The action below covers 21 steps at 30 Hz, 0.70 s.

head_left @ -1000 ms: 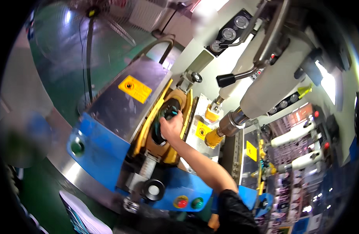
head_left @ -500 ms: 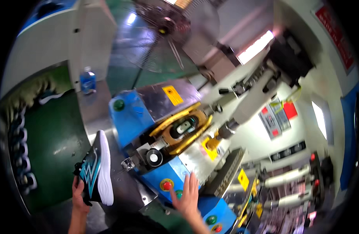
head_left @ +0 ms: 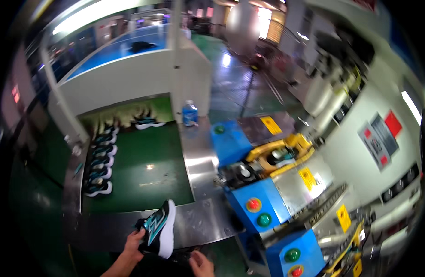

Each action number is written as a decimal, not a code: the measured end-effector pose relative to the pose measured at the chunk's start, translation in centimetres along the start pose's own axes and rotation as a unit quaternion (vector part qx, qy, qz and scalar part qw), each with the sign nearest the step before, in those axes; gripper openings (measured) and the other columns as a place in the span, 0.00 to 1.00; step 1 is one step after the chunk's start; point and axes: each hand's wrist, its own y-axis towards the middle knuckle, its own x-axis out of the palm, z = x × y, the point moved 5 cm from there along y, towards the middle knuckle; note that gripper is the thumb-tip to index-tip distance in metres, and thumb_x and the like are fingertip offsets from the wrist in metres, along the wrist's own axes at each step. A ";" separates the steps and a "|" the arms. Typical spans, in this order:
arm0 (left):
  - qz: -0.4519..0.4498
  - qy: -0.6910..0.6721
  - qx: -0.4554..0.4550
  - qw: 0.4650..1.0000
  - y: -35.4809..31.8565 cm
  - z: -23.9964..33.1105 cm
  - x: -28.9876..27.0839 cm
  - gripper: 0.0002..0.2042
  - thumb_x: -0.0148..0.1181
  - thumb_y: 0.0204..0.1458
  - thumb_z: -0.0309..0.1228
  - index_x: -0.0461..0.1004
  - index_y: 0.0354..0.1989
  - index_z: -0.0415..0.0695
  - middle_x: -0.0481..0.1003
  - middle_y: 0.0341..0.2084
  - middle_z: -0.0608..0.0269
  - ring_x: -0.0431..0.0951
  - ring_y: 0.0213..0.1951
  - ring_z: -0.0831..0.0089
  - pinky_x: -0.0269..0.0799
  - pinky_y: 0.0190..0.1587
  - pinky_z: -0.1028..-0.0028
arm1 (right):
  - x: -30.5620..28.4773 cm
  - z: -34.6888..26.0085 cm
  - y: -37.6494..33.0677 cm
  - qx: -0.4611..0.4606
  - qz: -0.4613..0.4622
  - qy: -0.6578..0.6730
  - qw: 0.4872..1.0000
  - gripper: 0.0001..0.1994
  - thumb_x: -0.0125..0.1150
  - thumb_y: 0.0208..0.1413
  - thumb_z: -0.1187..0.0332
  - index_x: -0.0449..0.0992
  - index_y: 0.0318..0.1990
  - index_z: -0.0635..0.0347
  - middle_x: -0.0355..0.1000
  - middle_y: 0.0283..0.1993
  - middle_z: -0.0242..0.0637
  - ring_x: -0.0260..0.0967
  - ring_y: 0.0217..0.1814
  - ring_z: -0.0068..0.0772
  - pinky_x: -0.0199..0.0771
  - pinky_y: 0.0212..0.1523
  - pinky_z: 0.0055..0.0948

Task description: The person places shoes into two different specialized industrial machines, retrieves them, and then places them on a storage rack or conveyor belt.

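My left hand (head_left: pixel 133 245) grips a sneaker (head_left: pixel 160 229) by its dark upper. The sneaker is black with teal zigzag stripes and a thick white sole, tilted toe-up above the near metal edge of the conveyor (head_left: pixel 145 175). To the right of its heel, low in the picture, my right hand (head_left: pixel 202 264) is loosely curled with its fingers apart, holding nothing. At the right, a blue and silver press machine (head_left: pixel 256 203) has another dark sneaker (head_left: pixel 282 156) lying between its yellow side pads.
Several matching sneakers (head_left: pixel 101 159) line the conveyor's left side, and a single sneaker (head_left: pixel 149 121) lies at its far end. On the metal ledge stands a bottle of blue liquid (head_left: pixel 190 113). Red (head_left: pixel 253 205) and green (head_left: pixel 264 219) buttons sit on the press front; a second blue machine stands nearer.
My view has swung left toward the conveyor. My right hand has come away from the press buttons, down near the held sneaker. My left hand still grips that sneaker.
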 end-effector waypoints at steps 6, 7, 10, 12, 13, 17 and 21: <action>0.260 0.072 0.204 0.941 4.6 1.2 -18.0 0.24 0.62 0.50 0.25 0.61 0.55 0.37 0.72 0.42 0.57 0.73 0.44 0.65 0.68 0.49 0.68 | 0.3 -7.1 2.4 -0.023 -0.110 -0.135 0.984 0.15 0.59 0.57 0.68 0.73 0.50 0.64 0.76 0.40 0.44 0.73 0.39 0.28 0.73 0.40 0.28; 0.305 0.134 0.271 0.903 4.8 2.8 -21.5 0.26 0.62 0.50 0.23 0.59 0.57 0.36 0.72 0.43 0.55 0.72 0.44 0.65 0.67 0.50 0.70 | -0.2 -5.0 3.7 -0.060 -0.081 -0.272 0.957 0.15 0.59 0.57 0.67 0.73 0.49 0.65 0.75 0.38 0.46 0.73 0.37 0.29 0.73 0.39 0.29; 0.406 0.224 0.292 0.836 2.2 5.9 -28.2 0.34 0.63 0.48 0.24 0.52 0.63 0.34 0.68 0.51 0.47 0.70 0.52 0.62 0.63 0.56 0.68 | 0.0 1.3 7.3 -0.012 -0.042 -0.196 0.980 0.18 0.57 0.58 0.64 0.72 0.52 0.64 0.76 0.45 0.45 0.72 0.42 0.32 0.72 0.45 0.33; 0.422 0.286 0.369 0.777 4.8 5.5 -32.6 0.38 0.66 0.44 0.25 0.51 0.62 0.28 0.66 0.54 0.39 0.68 0.56 0.51 0.62 0.58 0.63 | 4.7 1.2 10.7 -0.051 -0.110 -0.190 0.974 0.18 0.58 0.57 0.67 0.71 0.53 0.65 0.74 0.50 0.43 0.72 0.44 0.32 0.71 0.46 0.31; 0.427 0.328 0.333 0.774 6.8 5.9 -33.0 0.38 0.67 0.42 0.26 0.53 0.61 0.29 0.67 0.52 0.39 0.69 0.54 0.49 0.63 0.57 0.63 | 9.6 -1.8 13.2 -0.138 -0.121 -0.190 0.965 0.21 0.60 0.56 0.69 0.67 0.56 0.65 0.73 0.47 0.43 0.72 0.35 0.30 0.73 0.33 0.27; 0.397 0.302 0.237 0.834 9.8 6.6 -34.5 0.33 0.72 0.37 0.30 0.64 0.52 0.33 0.74 0.40 0.43 0.75 0.41 0.53 0.70 0.46 0.64 | 28.9 -12.9 24.5 -0.161 -0.313 -0.268 0.897 0.34 0.69 0.48 0.65 0.61 0.61 0.69 0.66 0.59 0.53 0.64 0.63 0.42 0.69 0.57 0.38; 0.414 0.340 0.132 0.834 7.1 7.3 -35.5 0.25 0.71 0.41 0.31 0.69 0.46 0.33 0.76 0.34 0.50 0.75 0.35 0.61 0.69 0.43 0.65 | 53.1 -14.5 27.4 -0.353 -0.458 -0.353 0.736 0.41 0.70 0.43 0.56 0.58 0.61 0.69 0.62 0.61 0.54 0.63 0.61 0.53 0.65 0.61 0.39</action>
